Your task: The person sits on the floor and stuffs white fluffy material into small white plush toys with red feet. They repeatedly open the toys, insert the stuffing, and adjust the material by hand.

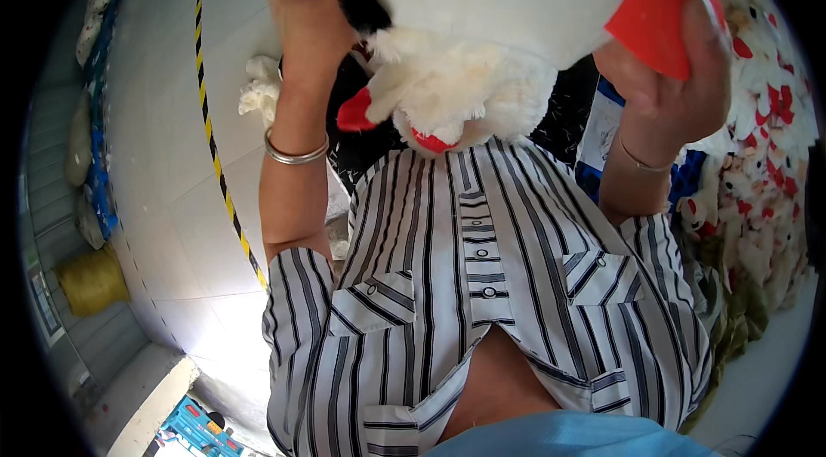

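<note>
A white plush toy piece (508, 1) with red felt parts and a black patch is held up close in front of me. My left hand (310, 9) is closed at its left edge beside the black patch; part of this hand is cut off by the top of the view. On the other side, my right hand (675, 83) pinches the red felt part (658, 14) of the plush. Below it hangs or lies more cream plush (482, 95) with red bits, over my lap; whether it is the same piece I cannot tell.
At the right lies a big heap of white and red plush pieces (757, 164). Yellow-black striped tape (211, 130) runs along the pale floor on the left. A yellow roll (93, 280) and blue-edged bags stand farther left. A blue toy vehicle (198, 429) is at lower left.
</note>
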A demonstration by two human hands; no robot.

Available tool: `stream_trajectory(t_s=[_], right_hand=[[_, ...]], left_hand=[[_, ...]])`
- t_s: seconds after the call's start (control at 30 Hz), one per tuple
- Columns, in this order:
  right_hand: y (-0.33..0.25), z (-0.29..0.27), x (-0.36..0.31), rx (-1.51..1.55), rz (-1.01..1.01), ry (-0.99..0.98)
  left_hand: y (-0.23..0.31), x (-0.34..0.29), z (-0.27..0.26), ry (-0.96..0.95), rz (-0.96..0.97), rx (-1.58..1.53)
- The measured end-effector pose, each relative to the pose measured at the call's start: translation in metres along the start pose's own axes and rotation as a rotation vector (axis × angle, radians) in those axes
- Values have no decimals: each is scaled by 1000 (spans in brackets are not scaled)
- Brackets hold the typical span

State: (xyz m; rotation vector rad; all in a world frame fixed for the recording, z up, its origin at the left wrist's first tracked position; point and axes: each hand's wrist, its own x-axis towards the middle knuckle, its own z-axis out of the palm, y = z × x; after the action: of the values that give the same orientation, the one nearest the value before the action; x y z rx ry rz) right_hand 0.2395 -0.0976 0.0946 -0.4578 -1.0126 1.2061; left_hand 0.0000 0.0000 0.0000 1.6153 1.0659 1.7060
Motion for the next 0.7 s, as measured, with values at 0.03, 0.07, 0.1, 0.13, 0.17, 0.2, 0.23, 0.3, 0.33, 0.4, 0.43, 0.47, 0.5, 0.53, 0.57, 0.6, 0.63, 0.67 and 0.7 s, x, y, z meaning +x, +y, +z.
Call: stream_trajectory(t_s=[0.03, 0.07, 0.1, 0.13, 0.17, 0.2, 0.23, 0.3, 0.33, 0.4, 0.43, 0.47, 0.5, 0.53, 0.57, 0.6, 0.63, 0.67, 0.7], right_hand=[[3, -5, 10, 46, -16, -131], [16, -11, 24, -33, -26, -186], [25, -10, 42, -110, -25, -254], [39, -12, 58, -148, -29, -323], [67, -53, 74, -499, -64, -458], [94, -90, 78, -827, -86, -582], [113, -72, 60, -731, 85, -450], [147, -96, 19, -865, 310, -435], [158, -99, 4, -877, 475, -438], [171, -102, -23, -981, 623, -447], [176, -103, -32, -1074, 597, -441], [179, -103, -41, -1081, 607, -398], [182, -104, -45, -1094, 565, -390], [184, -105, -49, -1104, 524, -378], [186, -105, -51, -1113, 483, -368], [185, -105, -52, -1087, 526, -325], [185, -109, -53, -1088, 537, -306], [183, -112, -54, -1087, 548, -295], [185, -117, -56, -1085, 555, -286]], left_hand=[[20, 12, 3, 13, 70, -70], [32, 20, 16, 124, -15, -343], [28, 45, 9, 49, 177, -3], [26, 67, -2, 29, 393, 353], [-8, 73, 7, -7, 615, 551], [-32, 66, 4, -162, 850, 950], [-49, 48, 5, -284, 124, 577], [-90, 0, 3, -427, -93, 408], [-106, -20, 0, -462, -240, 371], [-127, -51, -5, -457, -449, 296], [-132, -60, -8, -433, -503, 261], [-137, -67, -13, -407, -556, 227], [-133, -70, -22, -399, -550, 210], [-123, -74, -32, -396, -546, 195], [-112, -80, -43, -390, -542, 181], [-95, -80, -52, -485, -554, 207], [-80, -82, -53, -526, -567, 161], [-61, -86, -55, -560, -583, 116], [-51, -91, -55, -592, -595, 73]])
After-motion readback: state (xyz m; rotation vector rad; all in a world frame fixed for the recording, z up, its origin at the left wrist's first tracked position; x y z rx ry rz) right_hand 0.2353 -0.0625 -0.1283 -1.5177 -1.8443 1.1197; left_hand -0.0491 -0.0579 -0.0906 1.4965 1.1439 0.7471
